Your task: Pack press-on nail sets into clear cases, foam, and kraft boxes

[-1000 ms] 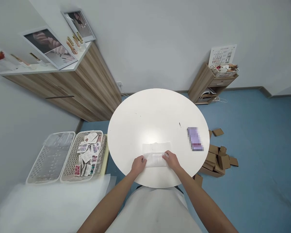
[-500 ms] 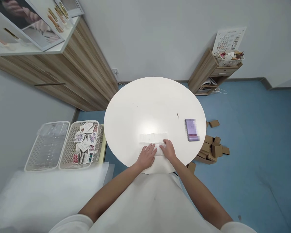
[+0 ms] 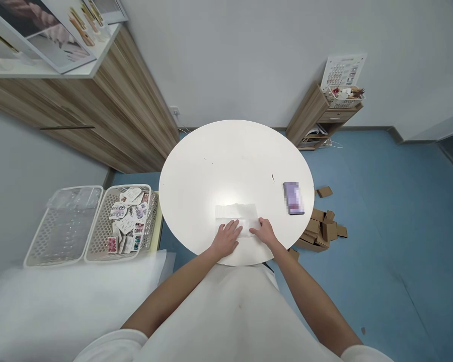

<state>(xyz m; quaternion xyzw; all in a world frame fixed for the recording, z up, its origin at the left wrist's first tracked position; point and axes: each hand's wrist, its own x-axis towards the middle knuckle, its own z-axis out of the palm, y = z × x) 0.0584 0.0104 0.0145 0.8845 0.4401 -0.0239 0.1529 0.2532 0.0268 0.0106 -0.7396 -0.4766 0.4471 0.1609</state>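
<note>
A thin white sheet, like tissue or soft paper (image 3: 236, 211), lies folded across itself near the front edge of the round white table (image 3: 211, 151). My left hand (image 3: 227, 241) rests flat on its lower left part, palm down with the fingers stretched out. At the sheet's right edge, my right hand (image 3: 265, 233) has its thumb over the paper and its forefinger at the border, gripping that edge. The other fingers of this hand are mostly hidden. A purple object, blurred by pixels (image 3: 294, 198), lies on the table to the right.
A small dark bit (image 3: 273, 177) is on the tabletop. Left of the table stand a white basket of printed cards (image 3: 151, 221) and an open, see-through-looking lid or basket (image 3: 66, 226). Cardboard pieces (image 3: 320, 231) lie on the blue floor at right. A wooden cabinet (image 3: 136, 100) stands behind left.
My right hand has shifted from on top of the sheet to its right edge. The fold looks flatter and neater. My left hand stays flat on the sheet. The view has shifted slightly.
</note>
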